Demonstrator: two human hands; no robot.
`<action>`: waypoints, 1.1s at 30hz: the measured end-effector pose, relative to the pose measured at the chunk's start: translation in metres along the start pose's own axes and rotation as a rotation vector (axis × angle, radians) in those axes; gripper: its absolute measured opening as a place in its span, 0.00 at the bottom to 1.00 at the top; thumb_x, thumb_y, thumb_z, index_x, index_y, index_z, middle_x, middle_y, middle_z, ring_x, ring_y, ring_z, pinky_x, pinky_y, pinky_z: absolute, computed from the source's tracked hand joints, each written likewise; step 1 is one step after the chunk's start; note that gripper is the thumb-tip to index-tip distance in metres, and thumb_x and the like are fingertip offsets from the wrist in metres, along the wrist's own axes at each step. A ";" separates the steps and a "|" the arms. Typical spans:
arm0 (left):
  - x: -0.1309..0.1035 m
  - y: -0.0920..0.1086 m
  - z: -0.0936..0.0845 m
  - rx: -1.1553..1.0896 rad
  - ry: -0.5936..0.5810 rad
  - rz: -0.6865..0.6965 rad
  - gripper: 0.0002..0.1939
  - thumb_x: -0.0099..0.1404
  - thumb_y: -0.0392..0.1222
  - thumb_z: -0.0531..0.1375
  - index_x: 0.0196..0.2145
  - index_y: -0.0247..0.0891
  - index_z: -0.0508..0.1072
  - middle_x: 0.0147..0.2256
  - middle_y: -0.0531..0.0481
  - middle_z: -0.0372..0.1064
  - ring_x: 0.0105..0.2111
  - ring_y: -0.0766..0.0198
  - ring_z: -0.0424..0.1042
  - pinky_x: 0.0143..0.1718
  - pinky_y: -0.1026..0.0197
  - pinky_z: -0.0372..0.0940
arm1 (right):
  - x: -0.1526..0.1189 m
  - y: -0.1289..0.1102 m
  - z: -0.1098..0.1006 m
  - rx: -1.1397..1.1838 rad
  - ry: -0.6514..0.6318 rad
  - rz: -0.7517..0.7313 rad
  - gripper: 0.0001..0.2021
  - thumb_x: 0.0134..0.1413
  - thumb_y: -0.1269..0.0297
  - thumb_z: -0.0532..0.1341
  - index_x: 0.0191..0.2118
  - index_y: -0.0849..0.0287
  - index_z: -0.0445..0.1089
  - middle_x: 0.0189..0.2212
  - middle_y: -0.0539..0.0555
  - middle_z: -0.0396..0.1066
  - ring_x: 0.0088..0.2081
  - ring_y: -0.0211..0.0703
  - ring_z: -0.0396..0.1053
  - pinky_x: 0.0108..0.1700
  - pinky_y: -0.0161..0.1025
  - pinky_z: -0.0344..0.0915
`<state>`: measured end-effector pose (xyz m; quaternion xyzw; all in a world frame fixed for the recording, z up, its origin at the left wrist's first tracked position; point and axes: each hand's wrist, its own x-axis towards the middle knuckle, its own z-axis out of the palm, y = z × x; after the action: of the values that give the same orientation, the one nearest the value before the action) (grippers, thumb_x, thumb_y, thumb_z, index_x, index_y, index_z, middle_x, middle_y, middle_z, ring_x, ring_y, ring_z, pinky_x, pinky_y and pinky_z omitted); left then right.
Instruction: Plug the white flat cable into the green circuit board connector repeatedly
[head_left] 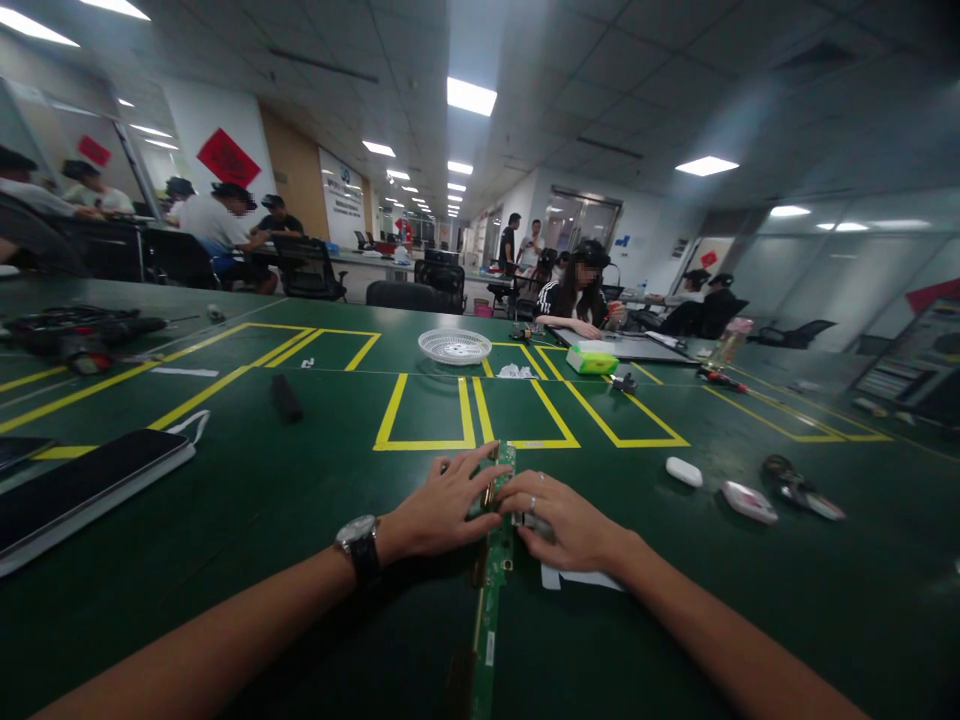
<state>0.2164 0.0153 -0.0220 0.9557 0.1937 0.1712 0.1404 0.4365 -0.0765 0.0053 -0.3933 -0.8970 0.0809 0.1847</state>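
Observation:
A long, narrow green circuit board (491, 610) lies lengthwise in front of me on the green table, running toward the lower edge of the view. My left hand (446, 505), with a watch on its wrist, holds the board from the left, fingers reaching across its upper part and thumb lower down at its edge. From the right, my right hand (566, 520), wearing a ring, grips the same stretch of board with bent fingers and thumb. A small pale and dark part shows under the right fingers, too covered to name. White paper strips (581, 579) lie beneath the right wrist.
A white plastic basket (454, 347) sits farther back amid yellow tape outlines. A dark flat device (90, 490) lies left. Right are a white case (684, 472) and a red-and-white object (748, 502). A person (581, 295) sits across the table beside a green-and-white box (591, 358).

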 end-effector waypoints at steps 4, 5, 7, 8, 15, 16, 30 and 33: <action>0.001 -0.004 0.003 -0.107 0.104 -0.093 0.31 0.71 0.56 0.52 0.67 0.48 0.51 0.69 0.42 0.39 0.66 0.44 0.47 0.61 0.37 0.50 | 0.004 0.007 0.009 -0.059 0.004 0.057 0.13 0.59 0.73 0.56 0.49 0.57 0.68 0.49 0.57 0.70 0.52 0.47 0.65 0.54 0.47 0.61; 0.002 -0.005 0.004 -0.132 0.135 -0.109 0.30 0.72 0.55 0.52 0.67 0.48 0.51 0.69 0.42 0.40 0.66 0.45 0.47 0.61 0.37 0.51 | 0.004 0.012 0.010 -0.093 0.031 0.102 0.12 0.61 0.72 0.55 0.48 0.58 0.68 0.48 0.57 0.70 0.51 0.47 0.66 0.54 0.47 0.61; 0.003 -0.008 0.007 -0.169 0.191 -0.140 0.28 0.73 0.54 0.51 0.66 0.46 0.53 0.68 0.41 0.42 0.66 0.46 0.48 0.61 0.37 0.51 | 0.001 0.026 0.009 -0.171 0.102 0.226 0.09 0.63 0.70 0.54 0.45 0.58 0.69 0.47 0.58 0.71 0.50 0.47 0.66 0.53 0.47 0.61; 0.003 -0.008 0.008 -0.179 0.213 -0.159 0.27 0.73 0.53 0.50 0.65 0.45 0.53 0.67 0.41 0.43 0.66 0.46 0.48 0.61 0.37 0.51 | -0.001 0.034 0.008 -0.215 0.134 0.301 0.08 0.63 0.69 0.54 0.44 0.59 0.70 0.47 0.58 0.71 0.49 0.47 0.67 0.52 0.47 0.61; 0.004 -0.008 0.008 -0.185 0.256 -0.176 0.23 0.73 0.50 0.50 0.63 0.43 0.57 0.66 0.41 0.47 0.65 0.49 0.48 0.61 0.39 0.52 | -0.024 0.081 -0.011 -0.534 0.169 0.754 0.13 0.66 0.65 0.51 0.44 0.63 0.72 0.43 0.62 0.72 0.46 0.51 0.69 0.50 0.46 0.62; 0.004 -0.008 0.008 -0.192 0.265 -0.173 0.23 0.73 0.50 0.50 0.62 0.43 0.58 0.65 0.41 0.48 0.65 0.49 0.49 0.61 0.39 0.52 | -0.025 0.083 -0.012 -0.556 0.169 0.779 0.13 0.66 0.65 0.51 0.44 0.63 0.72 0.44 0.62 0.72 0.46 0.51 0.69 0.50 0.46 0.62; 0.011 -0.030 0.018 -0.465 0.387 -0.282 0.19 0.73 0.50 0.48 0.56 0.42 0.63 0.56 0.43 0.61 0.56 0.54 0.63 0.56 0.48 0.62 | -0.035 0.096 -0.006 -0.539 0.166 0.726 0.15 0.67 0.63 0.50 0.48 0.64 0.69 0.47 0.63 0.69 0.48 0.52 0.67 0.53 0.46 0.62; 0.011 -0.030 0.017 -0.455 0.368 -0.287 0.20 0.73 0.52 0.47 0.56 0.42 0.63 0.56 0.43 0.61 0.56 0.54 0.63 0.55 0.49 0.63 | -0.035 0.094 -0.007 -0.527 0.154 0.730 0.16 0.68 0.62 0.49 0.50 0.65 0.69 0.49 0.64 0.68 0.50 0.53 0.66 0.54 0.46 0.61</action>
<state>0.2228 0.0431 -0.0446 0.8156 0.3056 0.3586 0.3359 0.5244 -0.0388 -0.0251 -0.7222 -0.6733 -0.1195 0.1038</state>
